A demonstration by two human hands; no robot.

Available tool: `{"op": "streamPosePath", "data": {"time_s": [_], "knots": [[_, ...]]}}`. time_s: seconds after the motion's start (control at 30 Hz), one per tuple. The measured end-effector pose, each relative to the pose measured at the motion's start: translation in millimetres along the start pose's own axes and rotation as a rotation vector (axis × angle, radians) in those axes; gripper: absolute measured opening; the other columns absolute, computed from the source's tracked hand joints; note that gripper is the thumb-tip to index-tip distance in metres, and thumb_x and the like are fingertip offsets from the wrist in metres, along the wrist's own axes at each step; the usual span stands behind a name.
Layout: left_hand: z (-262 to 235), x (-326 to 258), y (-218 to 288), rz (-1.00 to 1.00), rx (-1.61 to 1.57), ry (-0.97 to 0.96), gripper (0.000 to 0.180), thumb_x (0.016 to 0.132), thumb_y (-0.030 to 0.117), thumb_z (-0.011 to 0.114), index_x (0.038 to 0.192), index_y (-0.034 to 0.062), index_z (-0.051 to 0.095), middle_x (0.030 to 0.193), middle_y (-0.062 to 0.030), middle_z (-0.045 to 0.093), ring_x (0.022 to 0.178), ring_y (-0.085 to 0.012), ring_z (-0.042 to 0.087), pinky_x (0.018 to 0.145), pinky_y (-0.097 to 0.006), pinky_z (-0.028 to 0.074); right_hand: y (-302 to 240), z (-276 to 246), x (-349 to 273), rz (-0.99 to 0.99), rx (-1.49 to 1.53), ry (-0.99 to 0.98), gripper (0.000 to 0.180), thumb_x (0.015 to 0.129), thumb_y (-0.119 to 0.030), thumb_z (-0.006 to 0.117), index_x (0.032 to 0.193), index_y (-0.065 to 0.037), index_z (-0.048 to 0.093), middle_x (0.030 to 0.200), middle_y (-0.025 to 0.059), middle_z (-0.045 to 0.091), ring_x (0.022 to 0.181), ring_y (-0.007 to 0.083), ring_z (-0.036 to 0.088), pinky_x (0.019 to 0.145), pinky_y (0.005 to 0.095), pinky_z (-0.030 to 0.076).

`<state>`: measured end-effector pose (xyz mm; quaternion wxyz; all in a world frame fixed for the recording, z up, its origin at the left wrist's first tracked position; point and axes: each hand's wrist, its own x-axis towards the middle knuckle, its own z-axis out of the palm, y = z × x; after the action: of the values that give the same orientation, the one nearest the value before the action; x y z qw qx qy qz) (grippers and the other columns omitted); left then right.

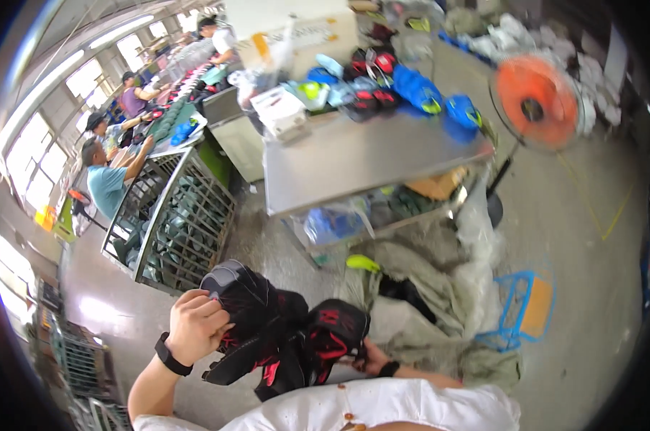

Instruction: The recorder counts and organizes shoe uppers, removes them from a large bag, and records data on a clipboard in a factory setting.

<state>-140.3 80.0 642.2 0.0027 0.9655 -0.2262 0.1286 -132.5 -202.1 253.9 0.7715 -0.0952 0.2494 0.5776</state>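
Observation:
Several black and red shoe uppers (278,323) hang in a bunch in front of my white shirt. My left hand (199,323), with a black band at its wrist, is closed on the grey-toed end of one upper at the left of the bunch. On the other side, my right hand (372,357) reaches in and grips the bunch's lower right edge; its fingers are partly hidden behind the black material. Another upper with red lining (337,327) faces up near that hand.
Ahead stands a metal table (361,161) bearing blue and black-red uppers (418,90). A metal cage cart (170,215) holds green pieces. Sacks (425,316), a blue-framed stool (533,309) and an orange fan (537,104) stand right. Several people work along a line at the left.

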Motion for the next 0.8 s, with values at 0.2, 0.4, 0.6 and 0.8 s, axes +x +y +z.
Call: {"op": "streamPosePath", "data": {"time_s": [0.2,0.4,0.6,0.8], "knots": [[-22,-12,-99,0.264,0.077,0.161,0.01,0.054,0.013,0.055,0.062,0.0114,0.05,0.062,-0.0015,0.041,0.062,-0.0179,0.048,0.081,-0.035,0.044,7,81,120,-0.238,0.088,-0.042,0.042,0.08,-0.05,0.054,0.105,-0.016,0.055,0.1,0.0053,0.058,0.076,0.0205,0.055,0.043,0.0216,0.034],[-97,9,-181,0.38,0.295,0.738,0.015,0.053,0.008,0.063,0.064,0.0074,0.053,0.061,-0.0071,0.044,0.061,-0.0237,0.05,0.076,-0.04,0.046,-82,293,116,-0.878,-0.097,-0.162,0.026,0.084,-0.041,0.054,0.08,-0.016,0.058,0.066,-0.0015,0.056,0.049,0.0136,0.044,0.04,0.026,0.033],[-46,81,-269,-0.082,-0.074,0.827,0.032,0.058,0.015,0.075,0.08,0.0052,0.054,0.064,-0.0069,0.05,0.063,-0.0279,0.052,0.059,-0.036,0.041,-201,362,76,-1.321,-0.514,0.201,0.004,0.08,-0.011,0.053,0.077,-0.008,0.052,0.069,0.0027,0.056,0.068,0.0155,0.062,0.039,0.0212,0.031],[142,158,-287,-0.321,-0.231,0.651,0.058,0.062,0.021,0.071,0.112,0.0084,0.044,0.118,-0.0127,0.042,0.114,-0.034,0.036,0.089,-0.05,0.032,-173,255,88,-1.141,-0.511,0.333,0.009,0.08,-0.007,0.056,0.088,-0.005,0.052,0.079,0.0086,0.063,0.066,0.0201,0.065,0.034,0.0215,0.032]]}}
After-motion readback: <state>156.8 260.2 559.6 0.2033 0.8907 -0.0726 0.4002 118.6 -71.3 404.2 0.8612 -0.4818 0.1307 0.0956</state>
